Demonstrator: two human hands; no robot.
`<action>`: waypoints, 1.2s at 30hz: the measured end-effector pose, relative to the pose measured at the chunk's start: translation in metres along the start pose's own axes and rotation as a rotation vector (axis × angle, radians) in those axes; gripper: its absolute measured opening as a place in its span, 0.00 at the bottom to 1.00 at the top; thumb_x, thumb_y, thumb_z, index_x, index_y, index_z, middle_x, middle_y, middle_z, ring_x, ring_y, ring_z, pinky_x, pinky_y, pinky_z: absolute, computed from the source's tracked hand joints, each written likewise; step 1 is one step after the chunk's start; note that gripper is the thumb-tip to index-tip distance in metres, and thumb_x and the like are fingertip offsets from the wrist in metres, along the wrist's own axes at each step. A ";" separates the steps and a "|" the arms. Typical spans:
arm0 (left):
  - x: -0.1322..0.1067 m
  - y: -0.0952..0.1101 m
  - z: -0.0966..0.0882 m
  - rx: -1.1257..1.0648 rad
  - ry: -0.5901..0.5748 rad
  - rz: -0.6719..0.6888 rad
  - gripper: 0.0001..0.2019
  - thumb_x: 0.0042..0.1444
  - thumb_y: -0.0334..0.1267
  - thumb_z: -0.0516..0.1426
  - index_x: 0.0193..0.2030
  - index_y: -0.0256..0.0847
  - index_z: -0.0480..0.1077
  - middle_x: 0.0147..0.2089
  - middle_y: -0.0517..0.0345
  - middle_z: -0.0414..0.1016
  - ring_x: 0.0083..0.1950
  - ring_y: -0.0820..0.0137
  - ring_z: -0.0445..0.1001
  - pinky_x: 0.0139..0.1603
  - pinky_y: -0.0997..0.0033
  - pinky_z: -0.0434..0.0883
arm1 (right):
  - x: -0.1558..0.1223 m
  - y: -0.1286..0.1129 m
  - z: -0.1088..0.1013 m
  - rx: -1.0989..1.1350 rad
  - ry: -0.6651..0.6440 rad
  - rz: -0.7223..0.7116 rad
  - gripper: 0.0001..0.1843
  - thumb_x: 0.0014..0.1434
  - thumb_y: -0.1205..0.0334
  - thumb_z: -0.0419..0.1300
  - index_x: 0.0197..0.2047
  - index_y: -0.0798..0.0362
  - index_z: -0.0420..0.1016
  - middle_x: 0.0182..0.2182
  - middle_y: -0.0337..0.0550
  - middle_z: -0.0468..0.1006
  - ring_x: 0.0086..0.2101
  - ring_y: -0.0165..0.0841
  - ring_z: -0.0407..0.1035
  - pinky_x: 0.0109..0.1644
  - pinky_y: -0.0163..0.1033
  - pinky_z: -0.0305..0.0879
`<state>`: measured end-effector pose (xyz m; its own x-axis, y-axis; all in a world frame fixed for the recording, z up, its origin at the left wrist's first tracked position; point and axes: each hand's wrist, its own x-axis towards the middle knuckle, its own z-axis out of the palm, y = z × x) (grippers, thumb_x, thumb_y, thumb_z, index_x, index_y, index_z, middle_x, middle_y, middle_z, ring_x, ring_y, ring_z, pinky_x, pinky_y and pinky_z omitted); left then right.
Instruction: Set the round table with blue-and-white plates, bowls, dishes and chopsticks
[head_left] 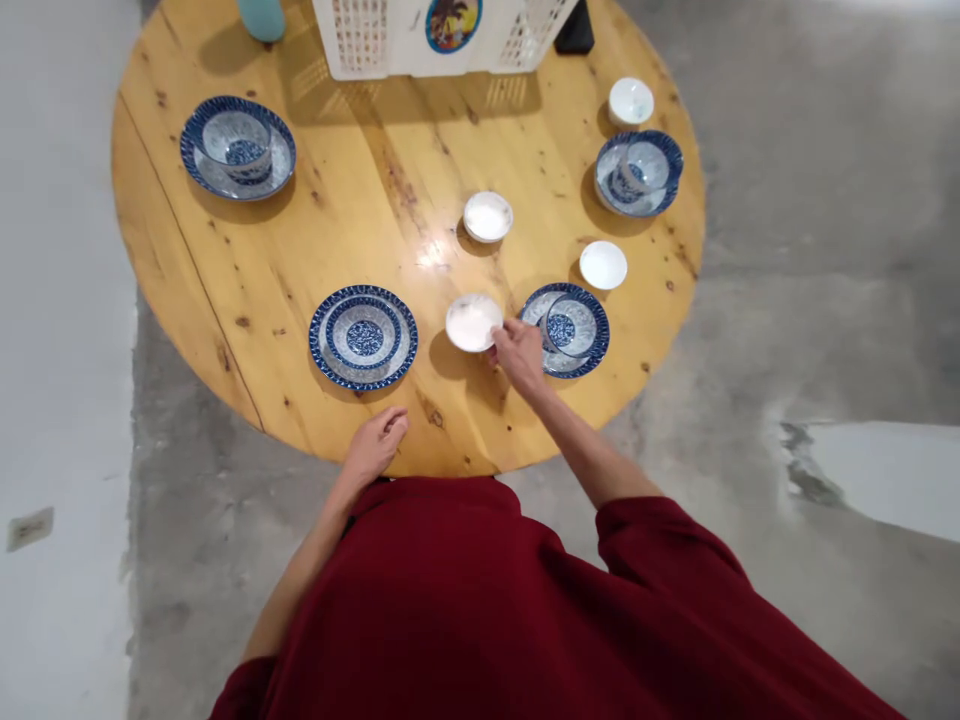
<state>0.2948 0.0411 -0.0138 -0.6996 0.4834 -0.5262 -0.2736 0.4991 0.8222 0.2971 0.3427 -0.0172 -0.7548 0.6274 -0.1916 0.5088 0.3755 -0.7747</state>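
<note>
My right hand (519, 352) pinches the rim of a small white bowl (472, 322) and holds it a little above the table, judging by the shadow below. Just right of that hand, a blue-and-white plate (601, 350) carries a bowl (576, 325) of matching pattern. My left hand (377, 442) rests by the table's near edge with its fingers curled in and nothing seen in them. Beyond it lies another blue-and-white plate (319, 352) with a patterned bowl or smaller dish (364, 338) on it. Two more small white bowls (487, 217) (603, 265) stand nearby.
On the round wooden table (360, 220), plates with bowls stand at far left (281, 165) and far right (664, 200). One white bowl (631, 102) sits behind the right set. A white plastic basket (409, 40), a teal object (262, 18) and a black object (575, 32) line the back.
</note>
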 end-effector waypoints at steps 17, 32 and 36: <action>0.060 0.034 0.044 -0.312 -0.188 0.046 0.34 0.64 0.47 0.56 0.74 0.42 0.55 0.60 0.46 0.72 0.43 0.70 0.78 0.44 0.69 0.73 | -0.048 0.024 0.040 0.120 0.010 0.117 0.12 0.59 0.54 0.53 0.30 0.49 0.72 0.19 0.41 0.75 0.22 0.37 0.71 0.31 0.41 0.69; 0.061 0.046 0.047 -0.330 -0.183 0.027 0.33 0.62 0.45 0.58 0.73 0.44 0.57 0.62 0.48 0.70 0.43 0.73 0.76 0.43 0.71 0.70 | -0.039 0.036 0.042 -0.028 0.007 0.018 0.20 0.64 0.53 0.52 0.49 0.55 0.77 0.28 0.47 0.81 0.35 0.44 0.78 0.44 0.45 0.73; 0.061 0.046 0.047 -0.340 -0.182 0.022 0.33 0.62 0.44 0.59 0.73 0.45 0.58 0.62 0.47 0.70 0.43 0.72 0.76 0.43 0.71 0.71 | -0.039 0.038 0.042 -0.031 -0.005 0.013 0.21 0.65 0.53 0.51 0.51 0.55 0.77 0.28 0.47 0.81 0.34 0.44 0.78 0.45 0.46 0.73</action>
<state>0.2710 0.1275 -0.0183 -0.5875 0.6265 -0.5122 -0.4844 0.2347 0.8428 0.3285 0.3036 -0.0646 -0.7500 0.6289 -0.2050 0.5312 0.3879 -0.7532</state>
